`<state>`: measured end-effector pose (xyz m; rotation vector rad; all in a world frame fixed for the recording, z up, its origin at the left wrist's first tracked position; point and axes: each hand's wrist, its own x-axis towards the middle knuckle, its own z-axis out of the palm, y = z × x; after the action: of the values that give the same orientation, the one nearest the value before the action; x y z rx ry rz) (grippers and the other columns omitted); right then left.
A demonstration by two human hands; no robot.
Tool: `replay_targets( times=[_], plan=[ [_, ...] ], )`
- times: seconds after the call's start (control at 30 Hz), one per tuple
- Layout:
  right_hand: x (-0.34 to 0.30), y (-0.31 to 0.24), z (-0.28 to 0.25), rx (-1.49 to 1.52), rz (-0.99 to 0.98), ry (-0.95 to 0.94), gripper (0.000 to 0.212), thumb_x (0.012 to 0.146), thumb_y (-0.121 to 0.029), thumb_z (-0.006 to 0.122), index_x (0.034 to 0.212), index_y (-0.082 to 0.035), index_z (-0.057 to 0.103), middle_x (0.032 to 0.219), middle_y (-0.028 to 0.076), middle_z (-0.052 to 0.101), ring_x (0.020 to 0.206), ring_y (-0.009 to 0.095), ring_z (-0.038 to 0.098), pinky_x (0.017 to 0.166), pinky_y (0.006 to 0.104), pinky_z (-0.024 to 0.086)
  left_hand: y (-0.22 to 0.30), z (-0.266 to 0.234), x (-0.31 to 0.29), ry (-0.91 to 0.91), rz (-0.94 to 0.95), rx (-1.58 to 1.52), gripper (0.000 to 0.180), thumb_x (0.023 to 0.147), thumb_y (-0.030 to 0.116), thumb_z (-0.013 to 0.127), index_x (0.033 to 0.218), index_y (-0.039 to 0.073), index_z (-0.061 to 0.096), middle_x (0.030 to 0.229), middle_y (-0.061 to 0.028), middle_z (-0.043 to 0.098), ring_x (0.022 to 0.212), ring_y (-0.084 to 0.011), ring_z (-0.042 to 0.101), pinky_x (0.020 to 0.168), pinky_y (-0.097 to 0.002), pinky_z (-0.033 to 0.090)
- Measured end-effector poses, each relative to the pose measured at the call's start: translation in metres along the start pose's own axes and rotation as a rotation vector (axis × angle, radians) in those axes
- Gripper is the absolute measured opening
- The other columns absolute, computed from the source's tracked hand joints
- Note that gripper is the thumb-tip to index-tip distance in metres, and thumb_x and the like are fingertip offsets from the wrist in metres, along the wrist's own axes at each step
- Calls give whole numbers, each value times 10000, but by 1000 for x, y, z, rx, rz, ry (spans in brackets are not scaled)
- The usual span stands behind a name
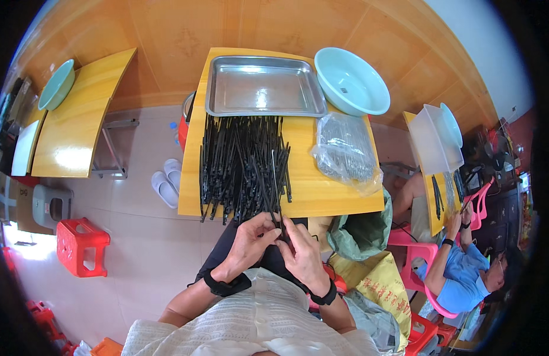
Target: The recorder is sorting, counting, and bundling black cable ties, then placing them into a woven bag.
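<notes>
Both hands, left hand (246, 242) and right hand (302, 253), pinch closed on one black strip (275, 196) at bench (322, 193) edge; clear plastic bag (345, 151) right of strip pile (242, 163), yellow sack (378, 285) below.

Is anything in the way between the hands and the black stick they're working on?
No. Both the left hand and right hand already touch the thin black stick near its lower end; nothing sits between.

Single head-worn fisheye view, looking steeply down and forward from above the wearer's chest; hands (274, 243) close below centre, table (322, 196) just beyond, floor and neighbouring tables bent toward the rim
</notes>
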<state>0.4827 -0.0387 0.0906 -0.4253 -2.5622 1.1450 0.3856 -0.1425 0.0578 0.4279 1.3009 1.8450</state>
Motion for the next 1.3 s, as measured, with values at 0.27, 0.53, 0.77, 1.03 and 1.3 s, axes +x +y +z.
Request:
replay_targets(
  times=[0.27, 0.53, 0.77, 1.03, 1.3],
  plan=[
    [11, 42, -8, -175, 1, 229, 383, 694, 54, 593, 1072, 18, 549, 727, 148, 500, 621, 280, 522, 562, 351, 424, 6, 8, -3, -9, 13, 324, 296, 836, 52, 556, 1122, -18, 532, 880, -71, 580, 789, -116, 559, 667, -244, 500],
    [29, 95, -17, -479, 134, 116, 333, 750, -76, 597, 1067, 5, 538, 812, 181, 513, 723, 365, 556, 626, 445, 449, 9, 6, -5, -157, -166, 327, 257, 861, 90, 538, 1098, -6, 565, 928, -83, 596, 857, -119, 562, 697, -263, 510],
    [49, 70, -28, -341, 176, 179, 254, 755, -86, 611, 993, -3, 577, 830, 172, 521, 712, 360, 560, 609, 425, 440, 5, 4, -2, -139, -141, 325, 237, 852, 81, 538, 1055, -35, 575, 936, -93, 619, 804, -122, 585, 668, -265, 504],
    [80, 84, 27, -382, 106, 222, 272, 698, -66, 608, 960, -4, 571, 782, 180, 567, 728, 361, 568, 642, 419, 451, -1, -1, -2, -165, -144, 308, 270, 837, 79, 552, 1084, -30, 557, 933, -99, 611, 769, -119, 587, 652, -254, 488],
    [84, 76, 26, -411, 184, 175, 254, 709, -79, 564, 953, -8, 559, 840, 211, 575, 736, 384, 582, 642, 447, 466, -16, 3, 15, -245, -4, 403, 525, 830, 10, 500, 1313, 5, 294, 1234, -141, 400, 1034, -232, 523, 817, -313, 458]
  ],
)
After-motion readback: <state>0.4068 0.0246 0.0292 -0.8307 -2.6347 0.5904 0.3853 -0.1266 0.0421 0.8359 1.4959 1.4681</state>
